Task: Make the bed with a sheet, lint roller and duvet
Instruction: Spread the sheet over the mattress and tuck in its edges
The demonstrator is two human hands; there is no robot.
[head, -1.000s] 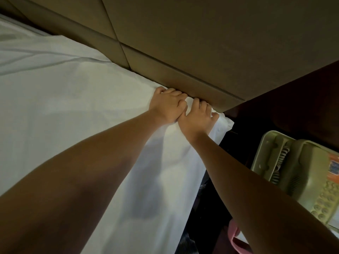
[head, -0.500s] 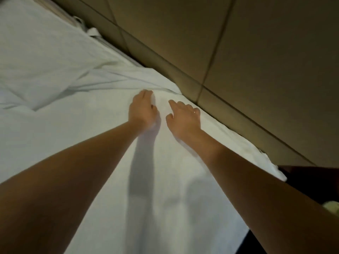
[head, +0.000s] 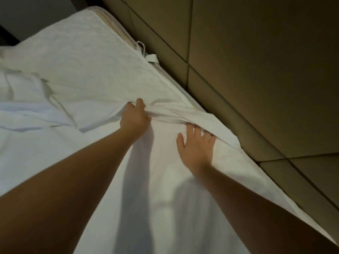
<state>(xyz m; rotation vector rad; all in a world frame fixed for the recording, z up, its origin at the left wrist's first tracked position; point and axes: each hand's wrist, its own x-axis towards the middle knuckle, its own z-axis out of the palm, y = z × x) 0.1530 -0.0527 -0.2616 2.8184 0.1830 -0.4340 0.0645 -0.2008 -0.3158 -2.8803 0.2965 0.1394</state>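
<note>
Dim, warm indoor light leaves the white sheet (head: 91, 162) brightest and the padded headboard (head: 256, 70) murky, with soft grey arm shadows streaking the cloth and wide-angle distortion bending the slightly blurred frame edges.

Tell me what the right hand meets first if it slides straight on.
The bunched sheet fold just ahead: the right hand lies flat, pointing at it. Beyond, probably the wall panel; depth is unclear.

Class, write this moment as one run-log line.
left grip: holds bunched white fabric sheet edge; right grip: flat on sheet; white quilted mattress: partly bare
</note>
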